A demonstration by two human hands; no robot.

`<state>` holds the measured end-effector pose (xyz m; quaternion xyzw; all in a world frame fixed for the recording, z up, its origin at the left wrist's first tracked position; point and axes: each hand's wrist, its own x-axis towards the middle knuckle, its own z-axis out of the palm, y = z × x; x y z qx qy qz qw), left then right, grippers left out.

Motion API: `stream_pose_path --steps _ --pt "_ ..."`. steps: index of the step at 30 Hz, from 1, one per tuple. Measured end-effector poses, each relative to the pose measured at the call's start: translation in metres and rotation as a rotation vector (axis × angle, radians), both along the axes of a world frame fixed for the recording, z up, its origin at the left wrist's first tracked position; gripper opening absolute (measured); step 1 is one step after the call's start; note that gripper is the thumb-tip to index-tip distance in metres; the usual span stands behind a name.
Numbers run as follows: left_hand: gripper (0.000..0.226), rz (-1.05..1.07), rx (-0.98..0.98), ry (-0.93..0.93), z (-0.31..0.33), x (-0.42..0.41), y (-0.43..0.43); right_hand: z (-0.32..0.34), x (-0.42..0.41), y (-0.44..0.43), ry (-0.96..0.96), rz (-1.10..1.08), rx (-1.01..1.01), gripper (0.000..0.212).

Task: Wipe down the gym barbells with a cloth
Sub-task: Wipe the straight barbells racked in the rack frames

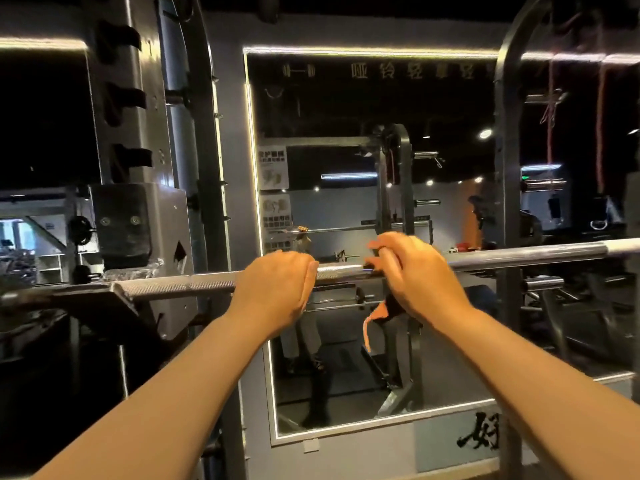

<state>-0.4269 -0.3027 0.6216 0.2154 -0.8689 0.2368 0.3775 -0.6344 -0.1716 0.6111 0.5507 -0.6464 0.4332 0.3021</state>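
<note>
A steel barbell (519, 258) runs across the view at chest height, resting on the rack hook at the left. My left hand (277, 289) is curled over the bar's knurled middle part and grips it. Just to its right, my right hand (412, 271) is closed around an orange cloth (375, 318) that is pressed against the bar. A loose end of the cloth hangs down below the bar. The part of the cloth inside the hand is hidden.
The grey rack upright (138, 202) with its hook bracket stands at the left. Another upright (509, 202) rises behind the bar at the right. A lit-edged wall mirror (346, 150) is straight ahead, reflecting gym machines.
</note>
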Motion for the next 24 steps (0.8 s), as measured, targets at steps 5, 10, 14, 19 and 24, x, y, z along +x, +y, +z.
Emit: stream_pose_path --steps 5,10,14,19,24 --pt "0.043 -0.075 0.012 0.124 -0.006 -0.007 -0.001 0.009 0.054 -0.020 -0.067 0.076 0.121 0.027" --pt "0.029 -0.012 0.059 0.339 -0.017 -0.005 -0.001 0.027 0.086 -0.030 -0.142 0.381 0.278 0.041" --pt "0.062 -0.176 0.386 0.688 -0.034 -0.024 0.023 0.038 0.080 -0.048 -0.479 0.622 0.435 0.067" --pt "0.041 -0.274 0.402 0.843 -0.042 -0.069 0.050 0.049 0.060 -0.058 -0.657 0.811 0.538 0.110" --pt "0.044 -0.109 0.153 0.659 -0.054 -0.073 0.036 0.057 0.043 -0.046 -0.531 0.742 0.498 0.087"
